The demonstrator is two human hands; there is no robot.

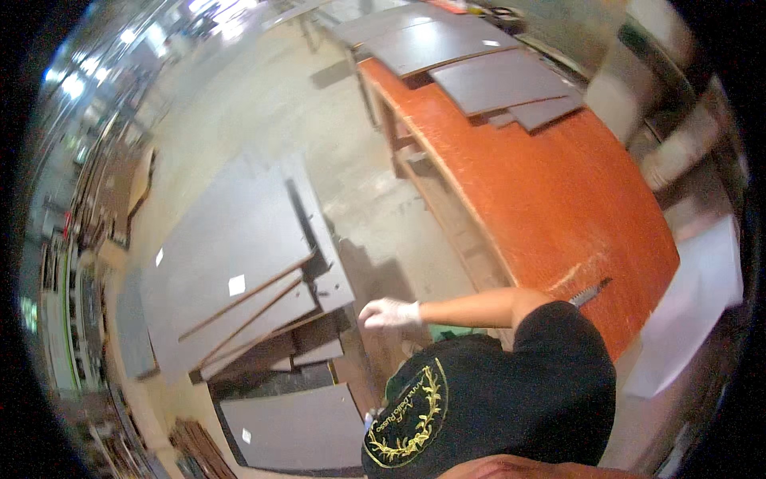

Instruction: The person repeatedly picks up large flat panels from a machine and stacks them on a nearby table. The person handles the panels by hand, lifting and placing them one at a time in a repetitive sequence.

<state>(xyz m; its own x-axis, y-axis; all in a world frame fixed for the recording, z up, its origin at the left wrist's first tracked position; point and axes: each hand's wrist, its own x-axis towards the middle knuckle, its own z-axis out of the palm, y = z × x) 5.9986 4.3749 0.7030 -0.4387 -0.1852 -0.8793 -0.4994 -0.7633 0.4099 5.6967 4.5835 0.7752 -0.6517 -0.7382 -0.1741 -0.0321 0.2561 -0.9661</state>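
My right arm comes out of a black short sleeve and stretches left across my body. It ends in my right hand (391,312), in a white glove. The fingers look loosely bent and slightly apart, and I see nothing in them. This hand is nearest to the right edge of a stack of grey panels (271,207); whether it touches them I cannot tell. Narrow dark-edged strips (247,295) lie on the stack. Nearer to me is a smaller grey panel (295,427). My left hand does not show clearly; my torso covers that area.
On the right stands a long orange-topped table (550,191) with grey panels (503,84) at its far end. A slim metallic tool (590,293) lies near its close end, beside a white sheet (694,311). Stacked boards (112,191) line the left side.
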